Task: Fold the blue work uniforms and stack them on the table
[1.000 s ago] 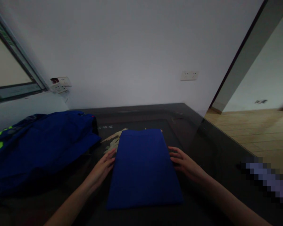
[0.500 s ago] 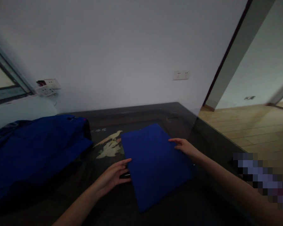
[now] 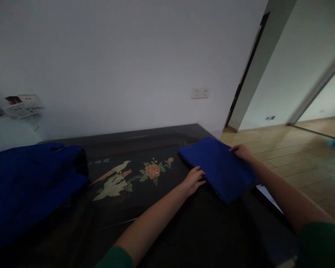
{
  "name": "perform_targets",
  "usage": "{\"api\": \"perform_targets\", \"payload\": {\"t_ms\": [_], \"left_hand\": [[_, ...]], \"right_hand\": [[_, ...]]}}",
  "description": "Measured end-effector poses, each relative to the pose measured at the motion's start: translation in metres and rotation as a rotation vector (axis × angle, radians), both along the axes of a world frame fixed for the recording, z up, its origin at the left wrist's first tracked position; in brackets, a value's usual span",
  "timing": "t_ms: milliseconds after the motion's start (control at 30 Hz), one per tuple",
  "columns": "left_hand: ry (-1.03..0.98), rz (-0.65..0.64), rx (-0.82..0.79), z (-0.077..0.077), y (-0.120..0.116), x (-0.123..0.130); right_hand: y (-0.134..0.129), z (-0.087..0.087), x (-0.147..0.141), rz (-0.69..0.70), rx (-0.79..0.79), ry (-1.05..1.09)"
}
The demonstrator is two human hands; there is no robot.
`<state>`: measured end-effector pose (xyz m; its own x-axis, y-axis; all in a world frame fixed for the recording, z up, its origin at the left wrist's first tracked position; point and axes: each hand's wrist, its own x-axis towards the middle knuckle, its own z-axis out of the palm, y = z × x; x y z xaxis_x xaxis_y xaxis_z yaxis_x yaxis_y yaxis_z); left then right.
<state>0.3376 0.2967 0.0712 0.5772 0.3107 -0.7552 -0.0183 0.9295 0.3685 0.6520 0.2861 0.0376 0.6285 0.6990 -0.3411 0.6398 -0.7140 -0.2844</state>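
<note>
A folded blue cloth piece (image 3: 220, 167), roughly rectangular, lies tilted toward the right side of the dark table. My left hand (image 3: 193, 181) is at its left edge, the fingertips on or against the cloth and the thumb side hidden in part. At its upper right edge my right hand (image 3: 241, 152) grips the border between thumb and fingers. A larger crumpled blue fabric item (image 3: 30, 182) lies on the left of the table, away from both hands.
The dark glossy table (image 3: 145, 136) bears a painted bird and flowers. Behind it stands a white wall with a socket (image 3: 200, 93). A flat object with a light screen (image 3: 269, 197) lies beneath my right forearm. Wooden floor (image 3: 290, 149) shows at the right.
The folded blue cloth has moved right and away from me with both hands, uncovering the painted flowers. The view has turned somewhat to the right.
</note>
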Motion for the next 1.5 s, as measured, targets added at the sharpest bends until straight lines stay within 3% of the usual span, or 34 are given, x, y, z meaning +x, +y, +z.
{"api": "perform_targets", "payload": {"t_ms": [133,267,600,900,1267,1367,1500], "left_hand": [[-0.016,0.079,0.038,-0.009,0.003,0.049],[-0.011,0.054,0.076,-0.016,0.000,0.074],[-0.092,-0.072,0.056,-0.026,-0.011,0.092],[-0.088,-0.061,0.034,-0.028,-0.006,0.095],[-0.132,-0.044,0.079,-0.031,-0.005,0.084],[-0.127,-0.100,0.174,-0.031,-0.003,0.078],[0.053,-0.096,0.398,-0.031,0.011,0.051]], "right_hand": [[-0.005,-0.006,0.037,-0.086,-0.068,-0.081],[-0.012,-0.016,0.062,-0.114,-0.088,-0.126],[-0.034,-0.054,0.080,-0.227,-0.130,-0.182],[-0.034,-0.063,0.081,-0.208,-0.131,-0.209],[-0.032,-0.053,0.065,-0.101,-0.184,-0.212],[-0.026,-0.041,0.053,-0.066,-0.149,-0.273],[-0.012,-0.021,0.015,0.068,0.019,-0.392]]}}
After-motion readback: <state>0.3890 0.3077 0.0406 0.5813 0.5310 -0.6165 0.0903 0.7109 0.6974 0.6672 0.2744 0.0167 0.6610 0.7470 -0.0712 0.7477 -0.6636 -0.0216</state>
